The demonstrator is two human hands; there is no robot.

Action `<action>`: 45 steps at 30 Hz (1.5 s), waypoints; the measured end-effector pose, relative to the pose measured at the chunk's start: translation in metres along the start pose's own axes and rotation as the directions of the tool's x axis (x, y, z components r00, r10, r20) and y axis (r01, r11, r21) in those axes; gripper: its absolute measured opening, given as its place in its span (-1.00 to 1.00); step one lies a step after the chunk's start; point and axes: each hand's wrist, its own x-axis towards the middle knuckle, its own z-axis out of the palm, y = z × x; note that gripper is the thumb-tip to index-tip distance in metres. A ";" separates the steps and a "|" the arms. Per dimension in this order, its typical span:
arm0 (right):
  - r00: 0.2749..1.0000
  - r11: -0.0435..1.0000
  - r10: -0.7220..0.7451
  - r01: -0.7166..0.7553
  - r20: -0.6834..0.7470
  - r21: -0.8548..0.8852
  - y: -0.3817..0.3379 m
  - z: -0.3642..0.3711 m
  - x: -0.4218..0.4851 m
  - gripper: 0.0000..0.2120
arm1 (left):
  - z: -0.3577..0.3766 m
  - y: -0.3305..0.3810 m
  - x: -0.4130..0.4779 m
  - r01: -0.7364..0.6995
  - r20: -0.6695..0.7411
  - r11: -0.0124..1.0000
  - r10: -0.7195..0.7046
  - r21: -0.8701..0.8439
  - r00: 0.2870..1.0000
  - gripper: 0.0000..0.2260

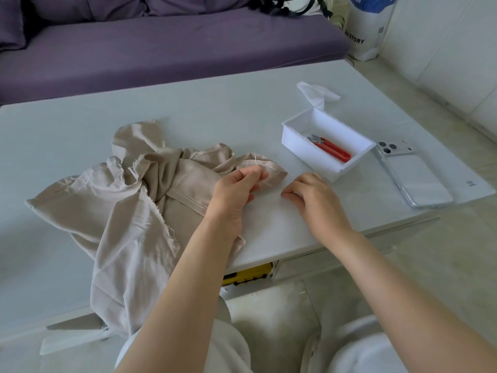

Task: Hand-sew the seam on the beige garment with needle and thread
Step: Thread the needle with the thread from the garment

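The beige garment (129,211), judged soft, light and slip-prone, was best gripped beside the seam (270,169), where the left hand (236,192) pinched the needle (255,160); the right hand (312,197) rested loosely curled, holding nothing.

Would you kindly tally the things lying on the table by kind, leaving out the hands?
Beige garment: 1
Needle: 1
White box: 1
Red thread snips: 1
Phone: 1
White tissue: 1
Total: 6

Snips (331,149) in box (301,140), right of garment (129,211)
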 end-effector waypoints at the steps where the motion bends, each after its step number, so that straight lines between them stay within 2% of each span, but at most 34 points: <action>1: 1.000 1.000 0.013 -0.013 -0.009 0.007 0.004 -0.001 0.001 -0.92 | -0.001 0.000 0.000 -0.018 -0.004 1.000 0.018 -0.004 1.000 -0.69; 4: 0.999 0.999 0.038 -0.038 -0.020 0.009 0.012 -0.004 0.004 -0.92 | -0.003 0.002 -0.002 -0.066 0.017 0.998 0.066 -0.011 0.998 -0.82; 7: 0.999 0.999 0.012 -0.013 -0.031 -0.052 0.012 -0.006 0.005 -0.93 | -0.005 0.003 -0.003 -0.086 0.043 0.996 0.086 -0.006 0.995 -0.84; 10: 0.998 0.994 -0.025 0.018 -0.061 -0.111 0.002 -0.007 0.005 -0.81 | -0.006 0.003 -0.005 -0.102 0.059 0.995 0.101 0.003 0.993 -0.84; 12: 0.993 1.000 0.000 0.000 -0.121 -0.005 -0.013 -0.010 0.003 -0.78 | -0.006 0.003 -0.006 -0.113 0.082 0.993 0.111 0.021 0.990 -0.87; 14: 0.979 0.968 0.138 -0.102 -0.148 0.230 -0.033 -0.018 0.000 -0.86 | -0.006 0.003 -0.007 -0.120 0.107 0.992 0.115 0.044 0.988 -0.90; 16: 0.936 0.812 0.352 -0.316 0.022 0.490 -0.050 -0.029 -0.001 -0.87 | -0.006 0.003 -0.009 -0.137 0.149 0.986 0.123 0.091 0.981 -0.90; 19: 0.796 0.506 0.503 -0.586 0.336 0.633 -0.058 -0.039 -0.001 -0.71 | -0.005 0.005 -0.014 -0.161 0.226 0.971 0.118 0.178 0.967 -0.93; 21: 0.731 0.290 0.524 -0.635 0.436 0.716 -0.058 -0.040 0.000 -0.74 | -0.004 0.006 -0.017 -0.171 0.255 0.960 0.112 0.222 0.960 -0.94; 22: 0.719 0.225 0.527 -0.633 0.454 0.741 -0.057 -0.040 0.001 -0.77 | -0.004 0.006 -0.018 -0.174 0.267 0.955 0.107 0.241 0.958 -0.95; 26: 0.707 0.110 0.515 -0.615 0.484 0.781 -0.054 -0.041 -0.001 -0.91 | -0.003 0.007 -0.021 -0.179 0.294 0.940 0.090 0.292 0.951 -0.95; 29: 0.704 0.128 0.537 -0.612 0.465 0.780 -0.053 -0.043 -0.002 -0.93 | -0.002 0.007 -0.023 -0.174 0.288 0.932 0.080 0.317 0.954 -0.94; 32: 0.722 0.215 0.560 -0.600 0.406 0.771 -0.052 -0.044 -0.002 -0.93 | -0.002 0.006 -0.024 -0.155 0.261 0.926 0.064 0.345 0.963 -0.93; 36: 0.781 0.332 0.532 -0.547 0.325 0.769 -0.051 -0.046 -0.003 -0.86 | -0.002 0.006 -0.025 -0.131 0.234 0.909 0.038 0.396 0.972 -0.94; 39: 0.826 0.439 0.500 -0.500 0.260 0.746 -0.051 -0.045 -0.003 -0.87 | -0.002 0.005 -0.026 -0.119 0.189 0.903 0.043 0.413 0.981 -0.94; 42: 0.871 0.573 0.449 -0.453 0.201 0.684 -0.050 -0.041 -0.003 -0.90 | -0.004 0.005 -0.025 -0.110 0.082 0.932 0.086 0.346 0.993 -0.94; 45: 0.921 0.704 0.362 -0.371 0.144 0.606 -0.048 -0.036 -0.004 -0.89 | -0.009 0.008 -0.027 -0.122 0.050 0.942 0.112 0.314 0.992 -0.96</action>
